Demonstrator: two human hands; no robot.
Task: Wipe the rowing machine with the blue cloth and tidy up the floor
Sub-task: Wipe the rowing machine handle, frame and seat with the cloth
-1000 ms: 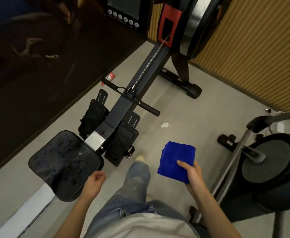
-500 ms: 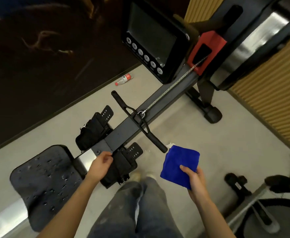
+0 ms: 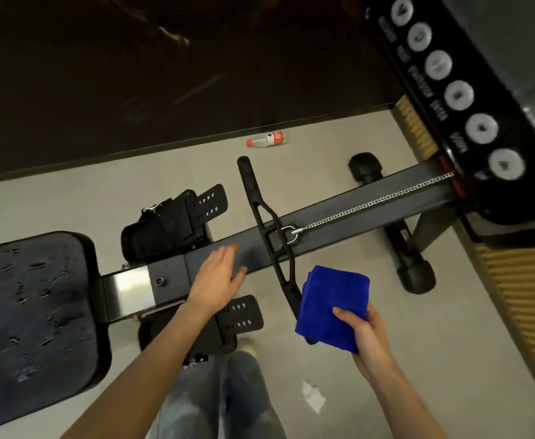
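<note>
The rowing machine's dark rail [image 3: 339,198] runs from the wet black seat [image 3: 31,315] at the left up to the console [image 3: 468,99] at the top right. Its black pull handle [image 3: 259,213] lies across the rail on a chain. My left hand [image 3: 217,278] lies flat with straight fingers on the rail, just left of the handle. My right hand [image 3: 366,334] holds the folded blue cloth [image 3: 332,307] by its lower corner, next to the handle's near end. A crumpled white tissue [image 3: 313,396] lies on the floor below the cloth.
A plastic bottle [image 3: 267,139] with a red label lies on the floor by the dark wall [image 3: 164,74]. Footrests [image 3: 177,217] flank the rail. The machine's front foot [image 3: 413,274] stands at the right, near a ribbed wooden wall [image 3: 519,305]. My legs [image 3: 218,397] are below.
I have leaned in closer to the machine. My left hand moved from the seat's edge up onto the rail and flattened. My right hand carried the cloth up beside the handle.
</note>
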